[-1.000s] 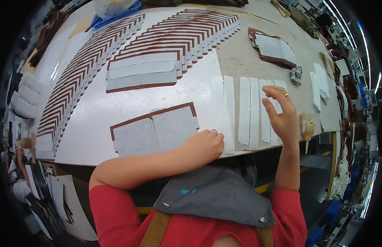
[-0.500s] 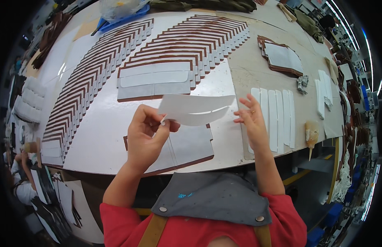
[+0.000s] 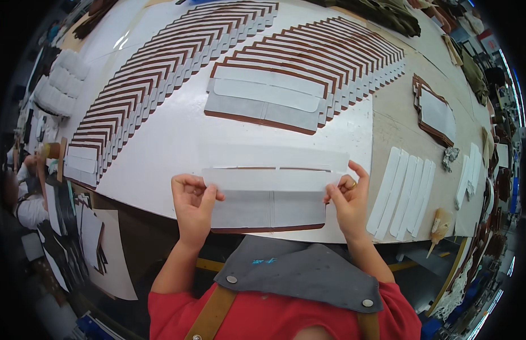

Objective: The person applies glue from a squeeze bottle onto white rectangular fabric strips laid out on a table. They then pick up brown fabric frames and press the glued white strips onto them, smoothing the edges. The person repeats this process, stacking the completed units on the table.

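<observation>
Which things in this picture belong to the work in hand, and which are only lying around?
Apparently in the work:
- slotted white strip, held by left hand and right hand
- brown-edged panel below it
- loose white strips
- fanned panels

Probably just lying around:
- crumpled grey ball
- dark green cloth
- white bundles

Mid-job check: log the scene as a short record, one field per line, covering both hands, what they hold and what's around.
Left hand: pinching the left end of a white sheet
Right hand: at the sheet's right end, thumb in front
Sheet: two long narrow slits
Beneath: gray panel with brown near edge; contact unclear
Beyond: two overlapping rows of brown-edged panels
Right side: white strips, stack of panels, crumpled lump, bottle with pointed tip
Surface: table
</observation>
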